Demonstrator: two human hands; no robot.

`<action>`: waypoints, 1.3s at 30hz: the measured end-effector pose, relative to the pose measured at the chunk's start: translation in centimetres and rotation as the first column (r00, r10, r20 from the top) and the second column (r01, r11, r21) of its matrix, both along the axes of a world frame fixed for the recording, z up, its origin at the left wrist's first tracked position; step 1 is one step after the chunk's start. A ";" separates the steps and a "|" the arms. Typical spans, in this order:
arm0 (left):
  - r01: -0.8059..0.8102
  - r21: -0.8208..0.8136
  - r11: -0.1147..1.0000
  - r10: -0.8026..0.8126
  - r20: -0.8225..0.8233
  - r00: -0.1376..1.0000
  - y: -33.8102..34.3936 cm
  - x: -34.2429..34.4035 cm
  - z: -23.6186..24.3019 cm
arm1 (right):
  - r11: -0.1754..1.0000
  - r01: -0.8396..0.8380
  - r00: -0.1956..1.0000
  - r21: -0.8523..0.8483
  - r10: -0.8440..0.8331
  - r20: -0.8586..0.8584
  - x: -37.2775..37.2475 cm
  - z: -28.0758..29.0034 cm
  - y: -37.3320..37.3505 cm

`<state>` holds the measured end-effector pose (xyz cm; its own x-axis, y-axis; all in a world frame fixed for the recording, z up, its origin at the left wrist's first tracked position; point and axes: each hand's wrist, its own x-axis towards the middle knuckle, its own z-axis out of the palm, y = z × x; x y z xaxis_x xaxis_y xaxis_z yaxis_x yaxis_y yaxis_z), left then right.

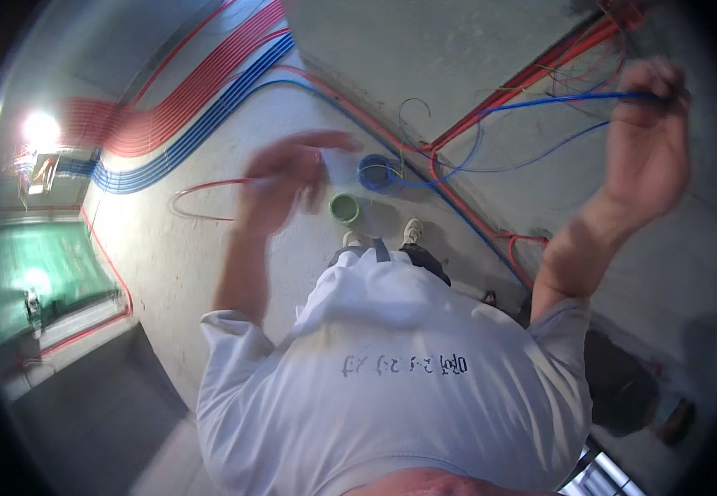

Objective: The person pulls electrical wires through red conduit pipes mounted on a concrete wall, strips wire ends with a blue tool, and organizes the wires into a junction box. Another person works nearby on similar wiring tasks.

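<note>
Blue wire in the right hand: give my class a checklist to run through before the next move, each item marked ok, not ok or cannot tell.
1. Right hand closed on the blue wire: ok.
2. Left hand empty: cannot tell, it is blurred.
3. Blue coil resting on the floor: ok.
4. No object near the shoes: not ok, a green roll sits just ahead.
5. Blue wire free of snags: cannot tell.

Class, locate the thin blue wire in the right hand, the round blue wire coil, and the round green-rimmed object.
Thin blue wire (577,97): head view, stretch beside the right hand (649,140).
Round blue wire coil (365,174): head view, its left rim.
Round green-rimmed object (345,221): head view, its lower rim.
</note>
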<state>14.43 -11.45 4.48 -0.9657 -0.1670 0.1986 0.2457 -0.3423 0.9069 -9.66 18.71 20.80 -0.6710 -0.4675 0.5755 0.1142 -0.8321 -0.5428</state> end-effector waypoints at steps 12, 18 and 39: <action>0.369 -0.210 0.906 -0.294 0.315 0.902 13.4 -4.6 -6.5 | 0.977 0.174 0.983 -0.124 -0.165 0.076 -1.7 -6.9 11.8; 0.070 -0.286 0.956 -0.049 0.081 0.996 24.9 -9.7 -2.4 | 0.998 0.043 0.982 -0.038 -0.035 0.184 7.2 -10.2 8.7; -0.659 -0.341 0.670 0.732 0.451 0.511 -6.3 12.2 -8.5 | 0.614 0.737 0.565 -0.281 -0.333 0.755 -9.1 -32.3 60.6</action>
<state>26.59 -17.75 -4.01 -0.4929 -0.8432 -0.2146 -0.1490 -0.1612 0.9756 -18.73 79.35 -11.50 -0.9368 0.3482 -0.0340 -0.3483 -0.9374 -0.0019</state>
